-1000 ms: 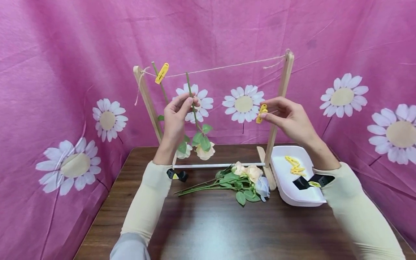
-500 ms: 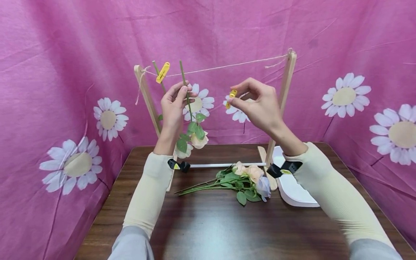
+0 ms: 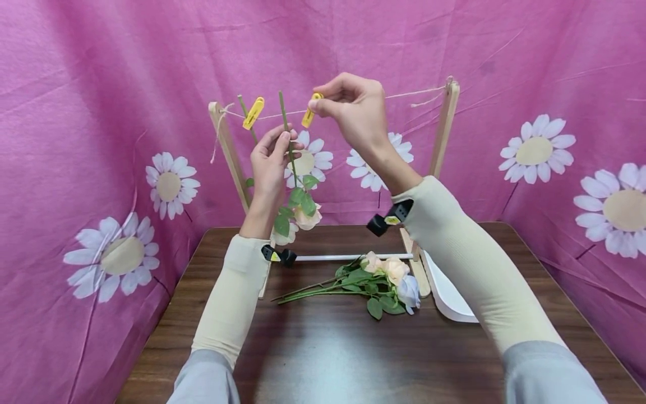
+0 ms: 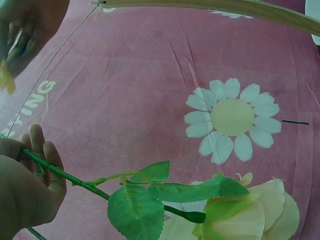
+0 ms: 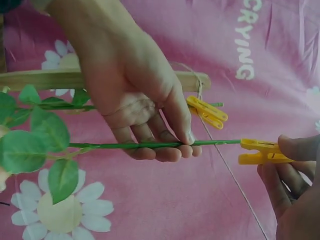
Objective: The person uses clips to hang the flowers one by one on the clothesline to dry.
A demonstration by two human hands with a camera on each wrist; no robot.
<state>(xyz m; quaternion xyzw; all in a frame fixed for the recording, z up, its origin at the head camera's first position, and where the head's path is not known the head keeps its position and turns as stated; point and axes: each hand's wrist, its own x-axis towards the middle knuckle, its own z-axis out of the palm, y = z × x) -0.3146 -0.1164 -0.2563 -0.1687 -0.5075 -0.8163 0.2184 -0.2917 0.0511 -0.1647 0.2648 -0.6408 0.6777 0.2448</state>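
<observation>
My left hand [image 3: 270, 160] pinches the green stem of an artificial rose [image 3: 307, 216] between thumb and fingers, bloom hanging down. The stem's cut end [image 3: 281, 101] reaches above the twine [image 3: 348, 105] and crosses it. A yellow clothespin [image 3: 312, 110] is pinched between the thumb and fingertips of my right hand [image 3: 358, 109], to the right of the stem near the twine. In the right wrist view this clothespin [image 5: 260, 151] overlaps the stem's end. Further left, another yellow clothespin [image 3: 253, 113] clips a second rose stem [image 3: 242, 104] to the twine.
Twine runs between two wooden posts [image 3: 227, 148], with a white bar [image 3: 353, 257] low across the frame. Several artificial roses [image 3: 396, 270] lie on the brown table [image 3: 323, 348]. A white tub [image 3: 449, 297] stands at right, partly behind my right sleeve [image 3: 469, 252].
My right hand has moved left and up from above the tub to the twine, carrying the clothespin. My left hand has raised the rose stem slightly, and its end now stands above the twine.
</observation>
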